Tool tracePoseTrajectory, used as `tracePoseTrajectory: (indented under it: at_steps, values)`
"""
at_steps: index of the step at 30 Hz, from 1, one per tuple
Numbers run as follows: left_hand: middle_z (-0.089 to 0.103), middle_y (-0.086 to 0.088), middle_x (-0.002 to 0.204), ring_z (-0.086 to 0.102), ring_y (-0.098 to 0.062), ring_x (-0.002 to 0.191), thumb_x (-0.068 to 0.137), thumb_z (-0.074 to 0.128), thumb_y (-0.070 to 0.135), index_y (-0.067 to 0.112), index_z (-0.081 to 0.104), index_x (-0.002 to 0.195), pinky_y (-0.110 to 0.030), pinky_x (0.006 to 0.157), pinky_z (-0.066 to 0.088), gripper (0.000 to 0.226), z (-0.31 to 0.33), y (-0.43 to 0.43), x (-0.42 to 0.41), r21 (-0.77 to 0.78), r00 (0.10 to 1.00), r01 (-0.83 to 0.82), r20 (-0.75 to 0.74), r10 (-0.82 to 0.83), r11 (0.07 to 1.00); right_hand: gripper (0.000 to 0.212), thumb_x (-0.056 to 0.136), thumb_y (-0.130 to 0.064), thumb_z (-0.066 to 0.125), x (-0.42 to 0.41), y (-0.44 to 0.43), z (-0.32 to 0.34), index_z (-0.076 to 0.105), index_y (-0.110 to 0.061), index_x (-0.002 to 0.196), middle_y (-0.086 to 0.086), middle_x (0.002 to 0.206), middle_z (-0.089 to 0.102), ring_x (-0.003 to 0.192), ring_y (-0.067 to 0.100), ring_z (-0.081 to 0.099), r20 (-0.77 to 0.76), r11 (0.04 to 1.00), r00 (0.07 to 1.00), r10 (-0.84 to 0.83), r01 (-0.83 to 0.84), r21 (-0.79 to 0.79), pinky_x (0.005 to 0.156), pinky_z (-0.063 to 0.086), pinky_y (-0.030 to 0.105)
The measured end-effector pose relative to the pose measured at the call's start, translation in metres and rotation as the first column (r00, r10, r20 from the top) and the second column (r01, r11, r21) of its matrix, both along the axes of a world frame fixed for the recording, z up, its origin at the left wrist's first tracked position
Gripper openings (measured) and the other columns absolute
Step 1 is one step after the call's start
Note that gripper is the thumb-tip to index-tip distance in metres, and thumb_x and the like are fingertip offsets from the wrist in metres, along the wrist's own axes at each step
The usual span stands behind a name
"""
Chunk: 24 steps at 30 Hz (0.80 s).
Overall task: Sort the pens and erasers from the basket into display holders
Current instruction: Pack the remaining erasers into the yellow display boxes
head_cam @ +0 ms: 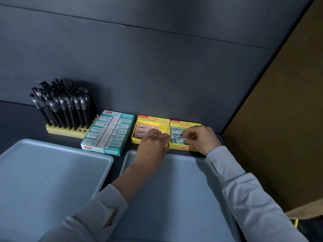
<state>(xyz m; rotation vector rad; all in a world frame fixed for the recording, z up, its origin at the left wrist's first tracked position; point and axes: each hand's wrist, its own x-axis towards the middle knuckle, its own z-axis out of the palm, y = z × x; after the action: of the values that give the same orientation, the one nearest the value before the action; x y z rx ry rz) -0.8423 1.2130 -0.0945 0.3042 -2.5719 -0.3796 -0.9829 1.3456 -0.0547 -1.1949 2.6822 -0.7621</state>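
Yellow cardboard forms the box [185,147] under our right hand [201,138], which pinches a pale blue eraser [179,140] among others inside it. Just left of it, our left hand [153,145] rests with fingers fairly straight on a second box [153,119] of pink erasers, holding nothing. Well left of that hand, black pens [66,105] stand in a holder [64,131].

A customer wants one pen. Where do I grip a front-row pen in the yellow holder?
Pinch the front-row pen at its upper barrel, from above and in front: it stands nearly upright, foot sunk in the yellow holder, neighbours crowding behind.
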Motion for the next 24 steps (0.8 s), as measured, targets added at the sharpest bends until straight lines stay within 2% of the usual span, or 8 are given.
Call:
tracePoseTrajectory:
  at_steps: [9,11,13,16,19,21,24]
  values:
    - [0.074,0.001,0.096,0.064,-0.031,0.093,0.058,0.087,0.007,0.013,0.076,0.095,-0.038,0.077,0.056,0.038,-0.003,0.0,0.001,0.025,1.0,0.023,0.016,-0.023,0.999,0.012,0.072,-0.018,0.08,0.008,-0.014,-0.007,0.072,-0.019,0.08,-0.009,0.068,0.062,0.068,0.012,0.058,0.003,0.992,0.995,-0.097,0.097,-0.08,0.074,0.052,0.028]
    - [0.074,-0.001,0.095,0.062,-0.031,0.096,0.068,0.083,0.013,0.012,0.075,0.097,-0.038,0.08,0.053,0.03,-0.001,0.0,0.001,0.043,1.0,0.026,-0.001,-0.026,0.999,0.01,0.074,-0.019,0.08,0.004,-0.008,-0.004,0.074,-0.018,0.082,-0.006,0.074,0.067,0.071,0.012,0.061,0.028,0.986,0.993,-0.116,0.119,-0.12,0.076,0.053,0.028]
    - [0.072,-0.006,0.094,0.06,-0.032,0.098,0.077,0.078,0.019,0.01,0.073,0.102,-0.039,0.081,0.051,0.028,0.003,-0.001,-0.001,0.031,1.0,0.0,-0.017,0.0,1.0,0.009,0.081,-0.015,0.073,-0.004,0.003,0.0,0.075,-0.019,0.089,-0.001,0.086,0.071,0.081,0.017,0.064,-0.04,0.975,0.982,-0.185,0.178,-0.136,0.081,0.053,0.031]
    - [0.067,-0.014,0.097,0.057,-0.033,0.095,0.082,0.073,0.035,0.003,0.068,0.111,-0.043,0.083,0.049,0.043,0.007,0.0,-0.012,-0.052,0.998,-0.052,0.043,0.054,0.997,0.025,0.088,-0.005,0.059,-0.011,0.014,0.004,0.074,-0.02,0.102,0.008,0.102,0.071,0.096,0.029,0.064,-0.154,0.968,0.956,-0.252,0.25,-0.032,0.09,0.052,0.036]
    - [0.055,-0.011,0.119,0.045,-0.028,0.111,0.091,0.052,0.054,0.008,0.054,0.129,-0.039,0.096,0.039,0.059,0.011,0.008,-0.021,-0.075,0.968,-0.079,0.232,0.095,0.994,0.031,0.091,-0.006,0.055,-0.009,0.013,0.004,0.07,-0.018,0.114,0.014,0.112,0.069,0.104,0.035,0.061,-0.2,0.969,0.959,-0.202,0.225,0.099,0.094,0.05,0.04]
    - [0.045,-0.008,0.126,0.039,-0.023,0.116,0.093,0.044,0.057,0.012,0.045,0.135,-0.035,0.099,0.036,0.061,0.011,0.011,-0.023,-0.086,0.951,-0.093,0.288,0.114,0.992,0.029,0.091,-0.009,0.055,-0.007,0.008,0.004,0.069,-0.017,0.115,0.017,0.113,0.066,0.106,0.038,0.059,-0.184,0.967,0.968,-0.171,0.201,0.154,0.092,0.049,0.038]
    - [0.039,-0.007,0.127,0.037,-0.022,0.117,0.095,0.046,0.051,0.011,0.041,0.138,-0.033,0.098,0.036,0.059,0.011,0.013,-0.025,-0.068,0.949,-0.089,0.297,0.105,0.994,0.024,0.092,-0.011,0.057,-0.005,0.005,0.0,0.07,-0.015,0.111,0.015,0.109,0.067,0.103,0.036,0.06,-0.156,0.967,0.975,-0.156,0.183,0.176,0.086,0.05,0.034]
